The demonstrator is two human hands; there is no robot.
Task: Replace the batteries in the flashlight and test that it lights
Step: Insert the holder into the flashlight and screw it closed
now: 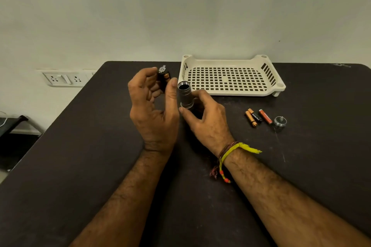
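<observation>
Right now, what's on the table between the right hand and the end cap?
In the head view, three loose batteries lie side by side on the dark table between the right hand, which grips the flashlight body, and the end cap.

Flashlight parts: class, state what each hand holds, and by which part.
Left hand pinches the battery holder by its sides. Right hand grips the flashlight body at its lower end, open mouth up.

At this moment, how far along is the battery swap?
Done: tail cap off, three loose batteries on the table. In hand: left hand holds the loaded battery holder; right hand holds the open flashlight body. Left: insert, cap, test.
</observation>
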